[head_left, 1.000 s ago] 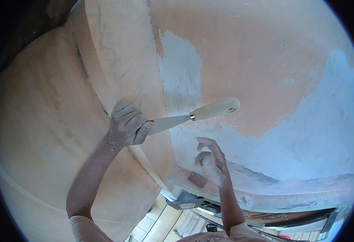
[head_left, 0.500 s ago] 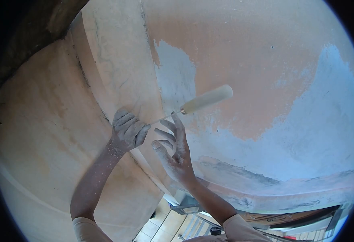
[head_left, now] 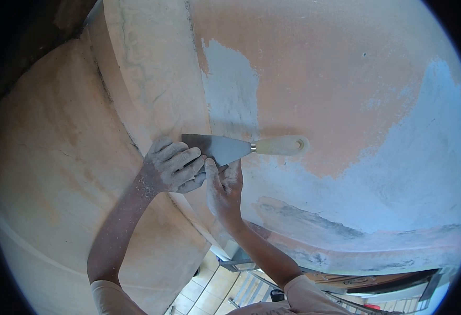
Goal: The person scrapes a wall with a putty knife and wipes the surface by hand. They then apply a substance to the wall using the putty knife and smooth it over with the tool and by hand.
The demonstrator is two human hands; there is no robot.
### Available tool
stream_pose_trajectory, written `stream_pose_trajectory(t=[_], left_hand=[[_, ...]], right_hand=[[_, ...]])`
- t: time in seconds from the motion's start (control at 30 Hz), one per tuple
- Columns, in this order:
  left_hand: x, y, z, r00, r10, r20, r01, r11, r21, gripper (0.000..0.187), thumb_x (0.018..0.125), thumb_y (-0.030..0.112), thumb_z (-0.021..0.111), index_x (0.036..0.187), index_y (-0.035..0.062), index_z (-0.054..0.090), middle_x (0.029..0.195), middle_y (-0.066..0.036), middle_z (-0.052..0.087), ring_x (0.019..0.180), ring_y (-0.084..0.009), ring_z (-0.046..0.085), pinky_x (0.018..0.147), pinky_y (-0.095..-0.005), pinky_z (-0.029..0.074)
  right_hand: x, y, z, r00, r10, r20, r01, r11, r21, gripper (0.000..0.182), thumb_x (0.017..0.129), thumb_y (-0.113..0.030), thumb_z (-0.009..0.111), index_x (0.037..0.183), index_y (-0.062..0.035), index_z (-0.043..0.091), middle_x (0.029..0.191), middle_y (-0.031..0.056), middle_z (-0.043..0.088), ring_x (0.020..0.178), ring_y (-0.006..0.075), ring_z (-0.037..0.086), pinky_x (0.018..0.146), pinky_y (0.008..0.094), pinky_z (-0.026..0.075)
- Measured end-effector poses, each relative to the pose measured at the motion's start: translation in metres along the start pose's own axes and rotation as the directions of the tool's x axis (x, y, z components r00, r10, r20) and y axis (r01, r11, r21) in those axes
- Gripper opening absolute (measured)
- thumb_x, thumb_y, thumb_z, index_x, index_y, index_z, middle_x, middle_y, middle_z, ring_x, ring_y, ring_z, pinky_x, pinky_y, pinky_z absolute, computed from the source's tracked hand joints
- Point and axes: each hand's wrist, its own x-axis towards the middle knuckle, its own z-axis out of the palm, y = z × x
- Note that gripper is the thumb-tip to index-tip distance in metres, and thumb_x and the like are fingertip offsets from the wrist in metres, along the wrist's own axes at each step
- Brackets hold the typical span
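Observation:
A putty knife (head_left: 230, 149) with a wide metal blade and a pale handle lies across my view, its handle pointing right. Dust whitens both hands. My left hand (head_left: 171, 165) is closed on the left end of the blade, its fingers bent over the lower corner. At the blade's lower edge, my right hand (head_left: 226, 191) pinches with its thumb in front and fingers partly hidden behind. The handle is free of both hands.
Ahead is a patchy wall (head_left: 314, 94) with brownish and pale bluish areas. A cracked corner strip (head_left: 146, 68) runs down beside a tan wall surface (head_left: 57, 157). Far below are a tiled floor (head_left: 209, 296) and part of a metal ladder (head_left: 248, 291).
The putty knife has turned from edge-on to show its flat blade, and its handle has dropped to nearly level. My right hand has closed from spread fingers onto the blade.

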Motion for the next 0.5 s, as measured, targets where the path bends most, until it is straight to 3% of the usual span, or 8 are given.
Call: stream_pose_trajectory(t=[0.1,0.23,0.27,0.3,0.37,0.4,0.5], left_hand=[[0.000,-0.002,0.002,1.000,-0.023,-0.006,0.023,0.999,-0.044,0.026,0.067,0.030,0.073,0.088,0.0174,0.064,0.091,0.002,0.059,0.078,-0.0149,0.057,0.069,-0.0339,0.042],[0.000,-0.003,-0.003,0.998,-0.045,-0.036,0.043,0.996,-0.075,0.022,0.067,0.026,0.068,0.086,0.0156,0.062,0.090,0.000,0.060,0.079,-0.0185,0.058,0.068,-0.0371,0.040],[0.002,-0.005,-0.004,0.998,-0.041,-0.053,0.037,0.997,-0.071,0.020,0.067,0.024,0.067,0.085,0.0147,0.061,0.090,0.000,0.060,0.079,-0.0196,0.059,0.068,-0.0381,0.039],[0.003,-0.007,-0.005,0.998,-0.044,-0.048,0.041,0.998,-0.050,0.019,0.066,0.022,0.066,0.083,0.0145,0.061,0.088,0.000,0.059,0.081,-0.0196,0.058,0.069,-0.0390,0.039],[0.006,-0.011,-0.005,0.998,-0.050,-0.044,0.049,0.999,-0.016,0.017,0.063,0.019,0.065,0.079,0.0140,0.061,0.086,0.000,0.058,0.084,-0.0197,0.058,0.070,-0.0409,0.039],[0.009,-0.015,-0.007,0.998,-0.036,-0.052,0.036,0.999,-0.004,0.016,0.062,0.019,0.065,0.076,0.0135,0.060,0.083,0.000,0.057,0.084,-0.0192,0.058,0.071,-0.0406,0.040],[0.012,-0.022,-0.012,0.997,-0.054,-0.047,0.054,0.998,0.008,0.014,0.059,0.019,0.065,0.068,0.0123,0.057,0.076,0.000,0.054,0.084,-0.0182,0.057,0.075,-0.0399,0.041]], right_hand=[[0.001,-0.003,-0.004,1.000,0.029,-0.007,-0.030,0.998,-0.056,0.040,0.093,0.000,0.048,0.130,0.0006,0.032,0.110,0.0126,0.054,0.095,0.0123,0.057,0.074,0.0271,0.053],[0.014,-0.014,-0.018,0.998,-0.070,0.001,0.069,0.979,-0.192,0.049,0.092,0.002,0.047,0.136,-0.0023,0.024,0.116,0.0135,0.051,0.101,0.0155,0.056,0.079,0.0284,0.054],[0.023,-0.016,-0.026,0.994,-0.108,0.018,0.109,0.964,-0.241,0.059,0.092,0.003,0.047,0.141,0.0024,0.012,0.117,0.0153,0.050,0.099,0.0154,0.053,0.085,0.0240,0.042],[0.034,-0.023,-0.035,0.976,-0.185,0.116,0.213,0.924,-0.316,0.056,0.092,0.005,0.043,0.140,-0.0037,0.015,0.123,0.0142,0.045,0.105,0.0160,0.053,0.086,0.0280,0.051],[0.057,-0.053,-0.041,0.943,-0.183,0.276,0.289,0.862,-0.417,0.059,0.093,0.004,0.041,0.142,-0.0033,0.009,0.126,0.0150,0.041,0.107,0.0189,0.052,0.086,0.0277,0.051],[0.067,-0.064,-0.040,0.957,-0.104,0.271,0.221,0.866,-0.449,0.051,0.093,0.003,0.043,0.138,-0.0011,0.019,0.122,0.0156,0.044,0.106,0.0191,0.052,0.081,0.0264,0.052],[0.099,-0.081,-0.033,0.863,-0.203,0.463,0.498,0.497,-0.711,0.030,0.092,0.000,0.048,0.118,0.0036,0.035,0.088,0.0163,0.061,0.071,0.0192,0.063,0.058,0.0282,0.051]])
